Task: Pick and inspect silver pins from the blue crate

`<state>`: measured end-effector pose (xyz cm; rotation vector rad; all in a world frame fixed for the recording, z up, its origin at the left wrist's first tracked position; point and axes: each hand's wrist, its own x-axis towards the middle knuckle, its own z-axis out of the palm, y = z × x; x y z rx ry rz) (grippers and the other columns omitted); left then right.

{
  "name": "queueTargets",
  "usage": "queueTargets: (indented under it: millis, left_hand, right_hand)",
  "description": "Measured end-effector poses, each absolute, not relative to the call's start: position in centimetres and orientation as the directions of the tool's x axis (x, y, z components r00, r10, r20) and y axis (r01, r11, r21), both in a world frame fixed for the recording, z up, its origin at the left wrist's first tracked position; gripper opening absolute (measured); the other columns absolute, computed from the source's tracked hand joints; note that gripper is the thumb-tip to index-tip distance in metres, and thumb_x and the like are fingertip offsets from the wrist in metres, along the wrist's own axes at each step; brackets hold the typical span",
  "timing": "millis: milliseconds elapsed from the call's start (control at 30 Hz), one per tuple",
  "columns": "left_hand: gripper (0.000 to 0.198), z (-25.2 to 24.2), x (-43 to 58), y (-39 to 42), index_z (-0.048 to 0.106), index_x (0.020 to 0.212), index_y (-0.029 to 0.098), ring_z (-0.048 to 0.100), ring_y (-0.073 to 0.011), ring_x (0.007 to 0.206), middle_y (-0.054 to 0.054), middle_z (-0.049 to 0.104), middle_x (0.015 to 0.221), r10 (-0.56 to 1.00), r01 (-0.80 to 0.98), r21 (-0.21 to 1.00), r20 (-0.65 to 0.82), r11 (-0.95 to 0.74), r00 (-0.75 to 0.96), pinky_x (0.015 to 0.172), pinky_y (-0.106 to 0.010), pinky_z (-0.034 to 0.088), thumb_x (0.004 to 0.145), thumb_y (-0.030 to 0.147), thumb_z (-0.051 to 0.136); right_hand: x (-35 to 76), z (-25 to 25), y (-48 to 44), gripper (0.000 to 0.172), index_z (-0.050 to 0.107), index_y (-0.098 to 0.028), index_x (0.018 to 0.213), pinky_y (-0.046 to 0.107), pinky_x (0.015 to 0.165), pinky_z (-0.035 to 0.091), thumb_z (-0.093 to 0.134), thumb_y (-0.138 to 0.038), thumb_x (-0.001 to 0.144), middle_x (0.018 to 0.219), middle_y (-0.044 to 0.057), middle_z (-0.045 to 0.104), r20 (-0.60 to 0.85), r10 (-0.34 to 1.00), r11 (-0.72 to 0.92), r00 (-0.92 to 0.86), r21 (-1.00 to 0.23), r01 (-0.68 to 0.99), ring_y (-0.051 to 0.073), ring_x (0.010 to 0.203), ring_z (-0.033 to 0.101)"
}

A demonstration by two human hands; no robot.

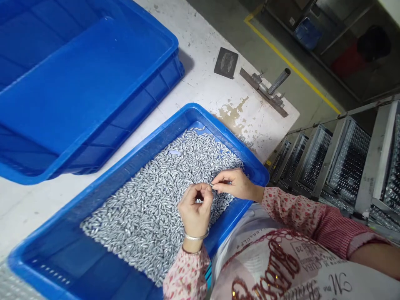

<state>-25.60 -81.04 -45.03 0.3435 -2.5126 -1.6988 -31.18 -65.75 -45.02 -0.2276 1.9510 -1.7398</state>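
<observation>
Our right hand pinches a small silvery tapered metal piece; our left hand curls shut; light, stiff, slippery; we'd grip mid-body

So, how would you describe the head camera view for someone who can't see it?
The right hand pinches a small metal piece beside the curled-shut left hand, both over a blue tray heaped with silver metal pieces. A second blue tray lies beyond on a worn white table, with racks standing to the right.
</observation>
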Motion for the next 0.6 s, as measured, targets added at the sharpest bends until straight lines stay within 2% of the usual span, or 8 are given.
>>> queueTargets:
  millis: [267,600]
  left_hand:
    - [0.01,-45.42,-25.48,-80.99,0.061,0.076,0.018,0.05,-0.0097,0.063,0.002,0.056,0.071,-0.227,-0.164,0.964,-0.115,0.21,-0.967,0.059,-0.022,0.04,0.084,0.025,0.06]
    - [0.014,-45.33,-25.52,-80.53,0.059,0.071,0.017,0.052,-0.0097,0.063,0.002,0.057,0.068,-0.232,-0.186,0.982,-0.172,0.038,-0.957,0.061,-0.021,0.042,0.083,0.025,0.061]
  right_hand:
    - [-31.05,-45.43,-65.96,0.018,0.065,-0.012,0.084,0.024,0.056,0.051,0.069,-0.028,0.077,0.062,-0.001,0.064,-0.44,-0.499,0.007,-0.747,-0.864,0.504,0.011,0.055,0.061]
    - [-30.79,-45.67,-66.19,0.021,0.063,-0.013,0.084,0.023,0.053,0.049,0.069,-0.032,0.079,0.061,-0.001,0.063,-0.47,-0.552,-0.134,-0.689,-0.765,0.63,0.01,0.053,0.059]
